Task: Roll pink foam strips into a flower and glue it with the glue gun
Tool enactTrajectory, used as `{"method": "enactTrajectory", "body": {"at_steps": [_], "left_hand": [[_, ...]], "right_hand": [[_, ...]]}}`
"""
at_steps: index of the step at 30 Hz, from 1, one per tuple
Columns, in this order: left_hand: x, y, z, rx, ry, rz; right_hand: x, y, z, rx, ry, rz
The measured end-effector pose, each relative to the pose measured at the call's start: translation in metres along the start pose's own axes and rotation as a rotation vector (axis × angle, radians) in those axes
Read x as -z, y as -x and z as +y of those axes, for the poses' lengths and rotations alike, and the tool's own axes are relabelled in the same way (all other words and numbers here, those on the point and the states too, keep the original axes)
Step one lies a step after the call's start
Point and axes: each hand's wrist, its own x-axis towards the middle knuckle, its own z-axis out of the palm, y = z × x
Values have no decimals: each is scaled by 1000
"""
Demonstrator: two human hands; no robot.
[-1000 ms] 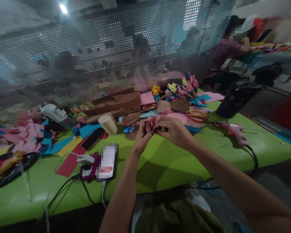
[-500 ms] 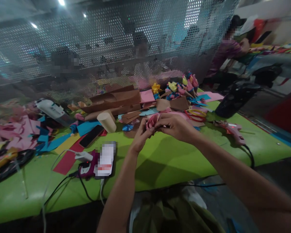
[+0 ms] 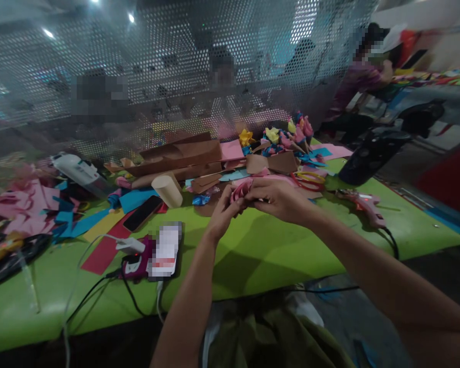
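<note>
A coiled, layered pink paper strip (image 3: pixel 240 190) is held up over the green table (image 3: pixel 249 255). My left hand (image 3: pixel 224 212) grips its left side, with the thumb along the bottom. From the right, my right hand (image 3: pixel 274 199) pinches the same paper with bent fingers, which cover part of it. Just behind the hands lie brown paper pieces (image 3: pixel 206 182) and a crumpled blue wrapper (image 3: pixel 201 200). A cream cardboard tube (image 3: pixel 167 191) stands to the left of my left hand.
A pink glue gun (image 3: pixel 368 207) and a black tumbler (image 3: pixel 370 158) are at the right, near red-and-yellow scissors (image 3: pixel 308 180). Two phones, a purple power adapter (image 3: pixel 138 263) and cables lie left. Paper flowers (image 3: pixel 287 137) sit along the metal mesh screen (image 3: pixel 168 66).
The camera view has shifted slightly, so the table items sit a little further left. Both hands keep hold of the pink paper strip, with the right fingers drawn closer around it.
</note>
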Motion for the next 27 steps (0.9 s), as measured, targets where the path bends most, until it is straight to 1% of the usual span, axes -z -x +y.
{"method": "enactTrajectory", "body": {"at_steps": [8,14,19,23,27], "left_hand": [[-1,1,1,-2,18,4],[-1,1,2,-20,21,-12],[-1,0,1,-19,65,1],[-1,-1,-1,-17,114,-20],[-2,-1,-1,-6,154,-20]], "right_hand": [[1,-1,-4,18,20,23],[1,-1,-5,32,126,32],[-3,0,-4,74,198,56],[-5,1,-4,104,193,78],[-4,4,-4,87,164,68]]}}
